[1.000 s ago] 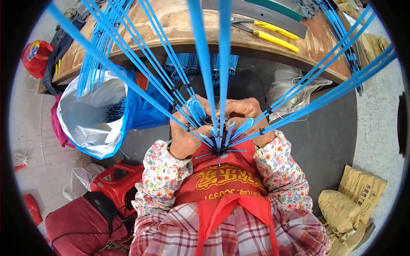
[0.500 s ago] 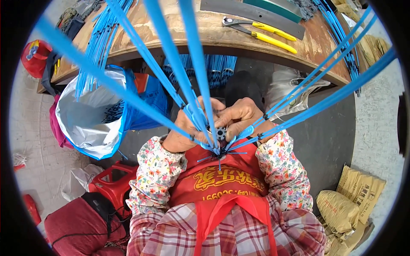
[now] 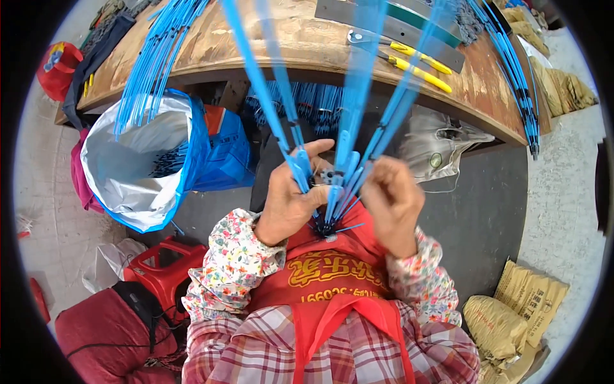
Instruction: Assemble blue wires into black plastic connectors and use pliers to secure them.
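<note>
A curved wooden workbench (image 3: 307,45) spans the top of the view. On it lie two yellow-handled pliers (image 3: 419,64), grey metal strips (image 3: 396,29) and bundles of blue cable ties (image 3: 160,57) draped over its front edge, with more blue ties (image 3: 511,70) at its right end.

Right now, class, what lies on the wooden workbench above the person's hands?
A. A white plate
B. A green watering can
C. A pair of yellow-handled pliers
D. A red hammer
C: the yellow-handled pliers lie on the wooden workbench beyond the left hand and right hand, which grip a bunch of blue strips.
</note>
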`<state>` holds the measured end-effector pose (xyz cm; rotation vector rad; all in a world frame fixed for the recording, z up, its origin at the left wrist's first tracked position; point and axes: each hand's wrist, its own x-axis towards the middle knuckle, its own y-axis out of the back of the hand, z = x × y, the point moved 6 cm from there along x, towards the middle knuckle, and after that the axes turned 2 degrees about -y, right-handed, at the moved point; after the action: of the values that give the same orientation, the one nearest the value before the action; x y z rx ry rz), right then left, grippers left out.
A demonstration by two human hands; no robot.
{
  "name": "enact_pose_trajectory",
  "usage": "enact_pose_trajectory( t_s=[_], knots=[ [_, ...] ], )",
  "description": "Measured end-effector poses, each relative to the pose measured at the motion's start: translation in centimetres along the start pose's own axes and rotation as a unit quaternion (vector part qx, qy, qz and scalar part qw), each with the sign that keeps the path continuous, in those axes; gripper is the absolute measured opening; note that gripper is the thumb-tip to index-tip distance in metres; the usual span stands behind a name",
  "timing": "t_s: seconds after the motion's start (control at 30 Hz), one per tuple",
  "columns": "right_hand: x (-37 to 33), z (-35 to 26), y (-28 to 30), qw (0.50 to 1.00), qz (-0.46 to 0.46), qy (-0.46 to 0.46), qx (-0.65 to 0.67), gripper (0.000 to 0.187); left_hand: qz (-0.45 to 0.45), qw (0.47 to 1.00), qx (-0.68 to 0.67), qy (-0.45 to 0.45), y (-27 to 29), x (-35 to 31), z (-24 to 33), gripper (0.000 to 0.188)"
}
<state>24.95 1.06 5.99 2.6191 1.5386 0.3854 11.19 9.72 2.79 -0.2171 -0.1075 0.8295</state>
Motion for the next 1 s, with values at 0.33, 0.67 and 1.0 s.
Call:
enact_pose_trajectory(
  t_s=[0.33,0.67,1.0],
  knots=[
    [-3.7,-0.1,-1.6,0.998,0.022,0.054,0.023,0.054,0.011,0.994,0.105,-0.037,-1.7,-0.7,1.1,0.063],
    [-1.6,-1.2,-1.3,0.993,-0.069,0.015,-0.094,0.034,0.013,0.988,0.135,-0.074,-1.6,-1.2,1.2,0.068],
    [-0.5,-0.4,-2.0,0.99,-0.094,0.102,-0.015,0.031,0.011,1.0,-0.009,-0.026,-0.5,-1.0,0.0,0.073]
  ],
)
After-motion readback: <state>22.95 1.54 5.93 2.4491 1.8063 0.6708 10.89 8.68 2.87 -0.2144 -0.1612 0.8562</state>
